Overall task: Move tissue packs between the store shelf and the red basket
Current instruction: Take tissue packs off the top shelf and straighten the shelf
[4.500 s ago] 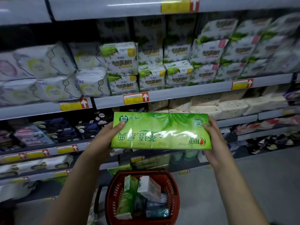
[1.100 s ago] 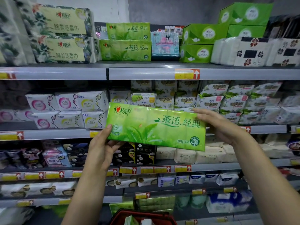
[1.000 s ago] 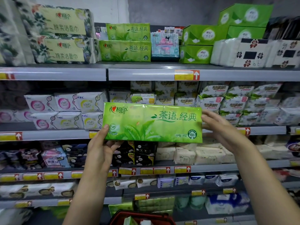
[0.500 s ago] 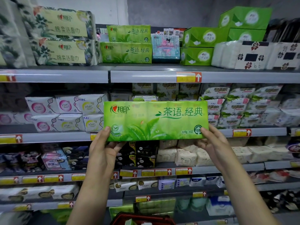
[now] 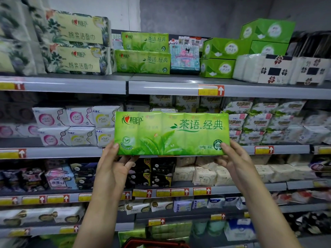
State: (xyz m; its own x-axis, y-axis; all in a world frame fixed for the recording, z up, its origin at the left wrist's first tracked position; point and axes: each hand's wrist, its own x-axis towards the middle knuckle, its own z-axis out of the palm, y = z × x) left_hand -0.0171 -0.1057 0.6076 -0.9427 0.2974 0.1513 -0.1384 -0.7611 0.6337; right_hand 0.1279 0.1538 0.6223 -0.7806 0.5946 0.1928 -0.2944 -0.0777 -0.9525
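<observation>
Pack: we have the green pack up in front of us, level, with its print facing us the right way up. It is in the air in front of the second shelf row and touches no shelf.
Left hand: our left hand grips the lower left corner, thumb on the front and fingers curled behind.
Right hand: our right hand pinches the lower right corner the same way, so the hands are well apart, one at each end.
Change: a few seconds back the pack was upside down and low over the basket. Now it is flipped upright and lifted. A second ago it was tilted with the right hand over its top right edge, but that hand has dropped to the bottom corner and the pack has levelled out.
Basket: only the red rim of the basket shows at the bottom edge, well below the pack.
Top shelf: on the top shelf sits a stack of two matching packs.
Meaning: we judge this pack is going from the basket back to the shelf, and that stack looks like its home.
Next: we need to lift it above the shelf lip, then push it in on top of the stack or beside it.
Risk: the wrap looks slick and we hold it only by the corners, so it could sag or slip.
</observation>
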